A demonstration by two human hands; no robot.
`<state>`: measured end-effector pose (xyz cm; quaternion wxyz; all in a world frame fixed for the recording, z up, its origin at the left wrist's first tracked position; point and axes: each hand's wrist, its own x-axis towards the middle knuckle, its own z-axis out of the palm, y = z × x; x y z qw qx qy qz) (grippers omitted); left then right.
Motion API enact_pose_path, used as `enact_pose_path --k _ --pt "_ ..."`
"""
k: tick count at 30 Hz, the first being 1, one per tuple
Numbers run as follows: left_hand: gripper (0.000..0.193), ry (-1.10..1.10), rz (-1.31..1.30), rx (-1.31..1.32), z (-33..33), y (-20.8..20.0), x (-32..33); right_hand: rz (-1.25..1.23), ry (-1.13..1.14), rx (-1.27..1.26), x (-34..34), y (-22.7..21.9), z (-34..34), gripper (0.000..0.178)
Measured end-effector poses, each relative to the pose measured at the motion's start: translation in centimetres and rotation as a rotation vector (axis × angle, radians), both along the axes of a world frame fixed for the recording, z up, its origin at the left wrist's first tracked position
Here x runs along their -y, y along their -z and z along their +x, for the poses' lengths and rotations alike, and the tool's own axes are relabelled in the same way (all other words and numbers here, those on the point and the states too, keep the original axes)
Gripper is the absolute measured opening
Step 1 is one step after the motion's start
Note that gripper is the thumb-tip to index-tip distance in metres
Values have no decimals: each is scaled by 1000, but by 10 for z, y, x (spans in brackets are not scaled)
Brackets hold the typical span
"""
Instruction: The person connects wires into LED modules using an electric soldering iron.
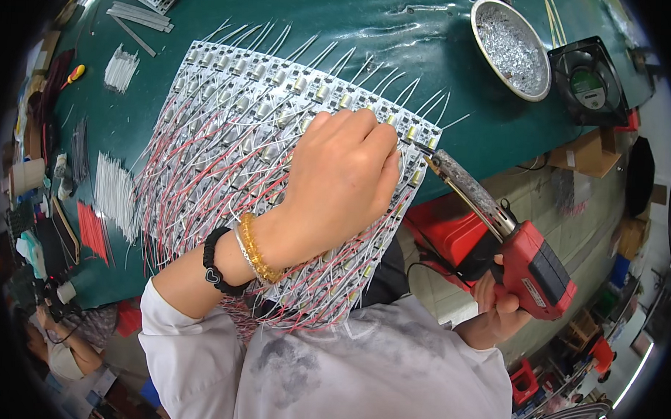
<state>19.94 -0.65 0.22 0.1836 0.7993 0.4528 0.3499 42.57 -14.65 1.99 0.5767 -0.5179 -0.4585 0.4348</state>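
My left hand [344,162] is closed over the upper right of a large panel of white circuit boards [303,83]. Its fingertips are hidden, and a thin dark piece [417,144] shows just past them; what they grip cannot be made out. Rows of red and white wires [204,168] stick out across the panel. My right hand [498,304] is wrapped round the handle of a red soldering gun [533,272]. The gun's tip reaches the right edge of the panel, close beside my left fingers.
White wire bundles [116,191], red wires [92,230] and a yellow-handled screwdriver [75,75] lie on the green table [401,34] at left. A metal bowl of solder scraps [475,18] and a black fan [590,78] stand at far right. A red stool [449,224] is below the table edge.
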Motion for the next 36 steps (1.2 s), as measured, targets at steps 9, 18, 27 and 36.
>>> enact_pose_path --k 9,18,27,36 --pt "7 -47 88 1 -13 -1 12 37 -138 -83 -6 16 -2 68" --pt "8 -767 97 -755 -235 -35 58 -8 -72 -146 -18 17 8 56" --pt "11 -846 -72 -318 -280 -16 74 1 23 -108 -15 7 -19 52" --pt "8 -859 -21 -436 -254 -46 63 62 -118 -179 -7 11 2 52"
